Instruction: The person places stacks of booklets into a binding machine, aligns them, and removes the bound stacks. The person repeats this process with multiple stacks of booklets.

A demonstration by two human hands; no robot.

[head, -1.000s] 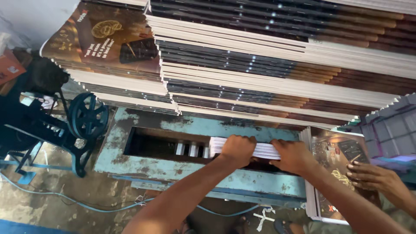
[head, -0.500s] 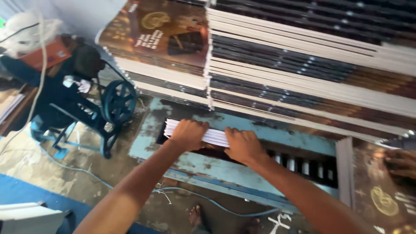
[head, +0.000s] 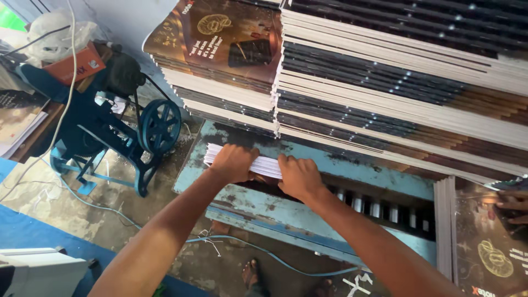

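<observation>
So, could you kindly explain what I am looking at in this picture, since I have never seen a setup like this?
The picture comes from a camera worn on a person's head, looking down at their own two bare hands. The left hand and the right hand together press on a bundle of white paper sheets lying on a worn blue metal table with a long slot holding metal rollers. Behind it rise tall stacks of dark-covered booklets. On the left stands a blue machine with a wheel. At the right edge, another person's hand rests on more booklets.
</observation>
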